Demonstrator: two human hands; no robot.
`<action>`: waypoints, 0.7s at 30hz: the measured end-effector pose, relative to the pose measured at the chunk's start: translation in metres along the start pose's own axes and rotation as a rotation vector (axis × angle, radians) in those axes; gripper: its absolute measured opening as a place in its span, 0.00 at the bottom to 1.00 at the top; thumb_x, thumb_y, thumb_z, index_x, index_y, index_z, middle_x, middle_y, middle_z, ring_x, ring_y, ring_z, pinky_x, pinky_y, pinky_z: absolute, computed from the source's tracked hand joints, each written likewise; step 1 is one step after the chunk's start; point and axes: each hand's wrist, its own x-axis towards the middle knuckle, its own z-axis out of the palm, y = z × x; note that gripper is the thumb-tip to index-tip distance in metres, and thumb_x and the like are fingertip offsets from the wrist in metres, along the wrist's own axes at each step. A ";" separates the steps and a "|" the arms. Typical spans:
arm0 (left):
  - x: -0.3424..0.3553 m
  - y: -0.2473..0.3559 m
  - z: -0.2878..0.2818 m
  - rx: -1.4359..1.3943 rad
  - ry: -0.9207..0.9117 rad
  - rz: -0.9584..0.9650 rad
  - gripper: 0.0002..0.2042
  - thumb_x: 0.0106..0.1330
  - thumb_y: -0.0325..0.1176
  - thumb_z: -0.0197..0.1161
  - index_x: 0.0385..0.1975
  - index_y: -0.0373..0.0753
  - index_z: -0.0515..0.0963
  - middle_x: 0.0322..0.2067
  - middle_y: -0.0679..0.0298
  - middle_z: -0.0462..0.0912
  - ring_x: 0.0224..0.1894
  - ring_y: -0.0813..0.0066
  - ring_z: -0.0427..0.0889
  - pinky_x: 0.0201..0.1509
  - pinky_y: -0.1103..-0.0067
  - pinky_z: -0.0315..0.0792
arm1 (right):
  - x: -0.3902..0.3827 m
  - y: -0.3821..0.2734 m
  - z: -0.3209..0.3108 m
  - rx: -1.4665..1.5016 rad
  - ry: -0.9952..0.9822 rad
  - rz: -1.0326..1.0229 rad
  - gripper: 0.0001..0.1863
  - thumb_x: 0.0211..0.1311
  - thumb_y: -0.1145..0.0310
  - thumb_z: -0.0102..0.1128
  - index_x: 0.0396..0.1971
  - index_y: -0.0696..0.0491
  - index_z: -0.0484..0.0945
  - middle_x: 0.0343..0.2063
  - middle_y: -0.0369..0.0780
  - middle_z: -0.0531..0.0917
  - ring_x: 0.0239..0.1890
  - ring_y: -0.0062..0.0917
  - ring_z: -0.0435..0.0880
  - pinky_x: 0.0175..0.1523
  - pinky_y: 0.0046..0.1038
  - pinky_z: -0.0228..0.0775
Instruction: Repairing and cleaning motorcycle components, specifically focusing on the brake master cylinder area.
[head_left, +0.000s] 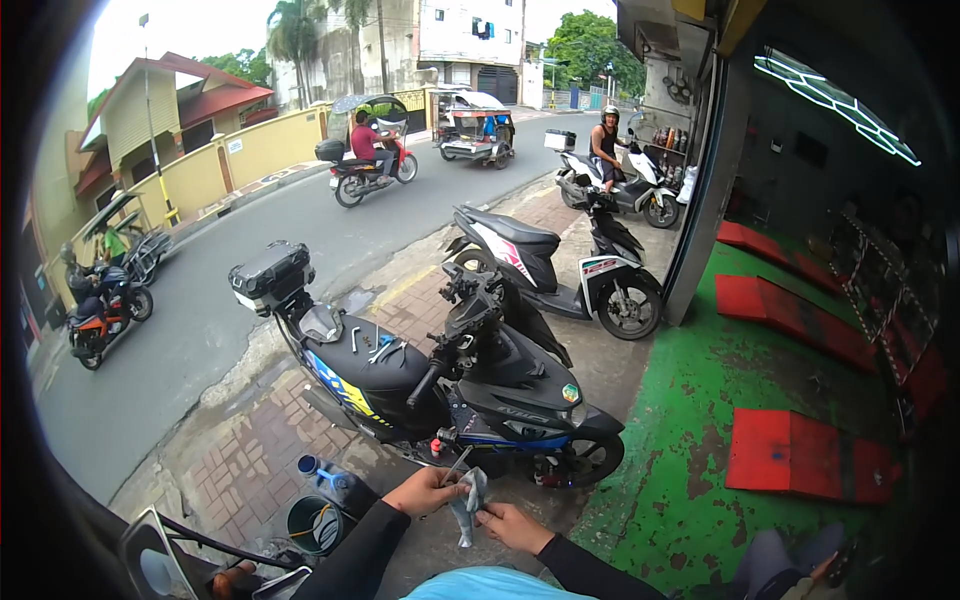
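In front of my body, my left hand (425, 491) is closed on a crumpled grey rag (473, 490). A thin metal tool (461, 459) sticks up from the same hand; its exact kind is unclear. My right hand (514, 527) pinches the rag's lower right side. Just beyond my hands stands a black scooter (520, 385) with blue and yellow panels. On its seat (375, 366) lie several tools, among them a blue-handled one (381, 343) and an open-end wrench (396, 353).
At lower left are a dark bucket (316, 525) and a blue jug (345, 490). A white scooter (560, 262) stands beyond, with a person on another scooter (625, 185) behind it. Red ramps (800, 455) lie on the green floor (670, 480) at right. Motorcycles and a tricycle occupy the road.
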 end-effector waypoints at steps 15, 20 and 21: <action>0.015 -0.016 0.028 -0.309 0.391 0.069 0.14 0.58 0.27 0.74 0.42 0.26 0.84 0.33 0.62 0.87 0.32 0.83 0.81 0.37 0.84 0.74 | 0.002 0.007 -0.002 -0.171 0.150 -0.069 0.19 0.74 0.55 0.53 0.36 0.57 0.81 0.18 0.30 0.72 0.22 0.14 0.69 0.29 0.22 0.61; 0.007 -0.005 0.028 -0.340 0.327 0.011 0.13 0.61 0.31 0.72 0.41 0.30 0.85 0.26 0.69 0.84 0.25 0.88 0.74 0.28 0.86 0.65 | 0.000 0.010 -0.005 -0.408 0.257 -0.220 0.18 0.73 0.54 0.53 0.38 0.54 0.84 0.23 0.35 0.81 0.25 0.18 0.74 0.34 0.26 0.68; 0.004 0.003 0.022 -0.352 0.213 -0.037 0.12 0.63 0.33 0.71 0.41 0.32 0.85 0.23 0.73 0.81 0.22 0.90 0.71 0.25 0.86 0.61 | -0.002 0.004 -0.010 -0.408 0.257 -0.219 0.18 0.73 0.54 0.53 0.38 0.54 0.84 0.23 0.35 0.81 0.25 0.18 0.74 0.34 0.26 0.68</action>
